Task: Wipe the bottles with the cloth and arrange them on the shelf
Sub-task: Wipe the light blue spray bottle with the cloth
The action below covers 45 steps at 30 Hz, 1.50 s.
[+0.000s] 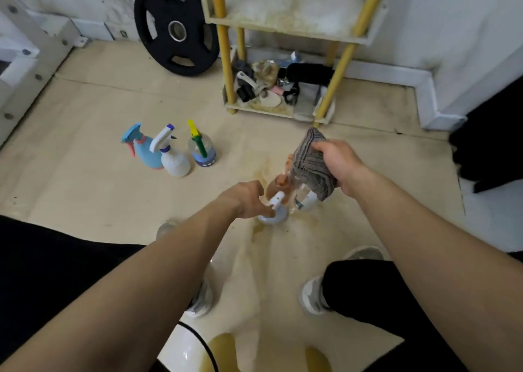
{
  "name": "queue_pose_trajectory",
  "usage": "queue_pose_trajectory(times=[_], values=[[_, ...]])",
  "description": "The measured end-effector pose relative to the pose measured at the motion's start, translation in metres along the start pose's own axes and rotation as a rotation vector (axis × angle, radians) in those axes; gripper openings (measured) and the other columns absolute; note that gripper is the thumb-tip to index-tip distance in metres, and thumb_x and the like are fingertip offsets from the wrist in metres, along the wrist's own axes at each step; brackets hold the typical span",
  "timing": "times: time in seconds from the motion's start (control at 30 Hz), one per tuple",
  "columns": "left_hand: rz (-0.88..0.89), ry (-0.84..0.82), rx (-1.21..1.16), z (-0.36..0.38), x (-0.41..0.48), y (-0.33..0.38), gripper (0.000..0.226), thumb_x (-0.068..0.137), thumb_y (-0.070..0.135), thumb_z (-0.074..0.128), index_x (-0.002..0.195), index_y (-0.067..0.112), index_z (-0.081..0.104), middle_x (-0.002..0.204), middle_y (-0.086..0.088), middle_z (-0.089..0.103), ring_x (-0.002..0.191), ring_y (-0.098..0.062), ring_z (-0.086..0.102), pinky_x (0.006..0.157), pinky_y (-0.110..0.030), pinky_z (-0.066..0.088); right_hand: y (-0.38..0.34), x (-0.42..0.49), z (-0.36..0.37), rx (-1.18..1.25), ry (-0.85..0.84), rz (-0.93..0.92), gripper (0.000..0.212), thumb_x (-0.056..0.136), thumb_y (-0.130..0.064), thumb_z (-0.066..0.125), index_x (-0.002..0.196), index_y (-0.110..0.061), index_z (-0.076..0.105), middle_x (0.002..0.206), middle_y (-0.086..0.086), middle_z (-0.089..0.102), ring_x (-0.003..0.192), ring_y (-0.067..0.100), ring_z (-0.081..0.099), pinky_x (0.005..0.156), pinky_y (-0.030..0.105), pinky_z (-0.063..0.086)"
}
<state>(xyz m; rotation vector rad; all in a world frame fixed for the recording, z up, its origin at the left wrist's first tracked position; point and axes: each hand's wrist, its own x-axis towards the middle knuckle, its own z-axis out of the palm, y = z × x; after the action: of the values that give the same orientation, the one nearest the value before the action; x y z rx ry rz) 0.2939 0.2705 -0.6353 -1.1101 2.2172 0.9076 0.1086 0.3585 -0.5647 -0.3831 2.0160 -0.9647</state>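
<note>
— Where's the cloth?
— The right hand (336, 162) grips the grey striped cloth (311, 165) against the clear plastic bottle (304, 200), in front of the yellow-posted shelf (283, 28).
— And the left hand (246, 199)?
— Its fingers curl at the white spray bottle (276, 216); I cannot tell if they grip. I'd steady it first.

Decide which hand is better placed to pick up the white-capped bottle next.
Left: the left hand is at the white-capped bottle, while the right hand grips the grey cloth.
</note>
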Motion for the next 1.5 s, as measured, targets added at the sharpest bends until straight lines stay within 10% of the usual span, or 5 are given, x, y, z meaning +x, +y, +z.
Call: queue_pose_trajectory(times=[0.27,0.97,1.3,1.5], values=[[0.006,0.112,0.135,0.040,0.010,0.014,0.067,0.079,0.058,0.075,0.109,0.017,0.031,0.097,-0.001,0.057,0.082,-0.025,0.056,0.066,-0.035,0.043,0.086,-0.002,-0.019,-0.050,0.015,0.157,0.026,0.095,-0.031,0.056,0.088,-0.010,0.070,0.097,0.014,0.075,0.092,0.033,0.072,0.091,0.052,0.058],[0.100,0.425,-0.212,0.040,0.011,-0.021,0.018,0.094,0.030,0.065,0.101,0.014,0.058,0.079,-0.004,0.060,0.070,-0.027,0.054,0.052,-0.033,0.034,0.081,-0.011,0.019,-0.368,-0.213,0.034,0.024,0.099,-0.029,0.052,0.089,-0.014,0.068,0.092,0.006,0.071,0.088,0.024,0.067,0.070,0.028,0.046],[0.353,0.470,-0.181,-0.064,-0.040,-0.005,0.015,0.089,0.028,0.071,0.098,0.023,0.061,0.085,-0.001,0.069,0.082,-0.024,0.065,0.072,-0.049,0.053,-0.044,-0.053,0.003,-0.249,-0.087,-0.402,0.026,0.103,-0.038,0.047,0.101,-0.022,0.066,0.097,0.002,0.070,0.093,0.023,0.066,0.081,0.038,0.050],[0.527,0.601,-0.313,-0.131,-0.080,0.026,0.013,0.088,0.021,0.071,0.093,0.024,0.060,0.089,0.006,0.070,0.081,-0.009,0.065,0.072,-0.017,0.048,-0.097,-0.079,0.007,-0.596,-0.187,-0.785,0.047,0.108,-0.051,0.026,0.151,-0.039,0.041,0.143,-0.008,0.055,0.134,0.022,0.046,0.108,0.043,0.038]])
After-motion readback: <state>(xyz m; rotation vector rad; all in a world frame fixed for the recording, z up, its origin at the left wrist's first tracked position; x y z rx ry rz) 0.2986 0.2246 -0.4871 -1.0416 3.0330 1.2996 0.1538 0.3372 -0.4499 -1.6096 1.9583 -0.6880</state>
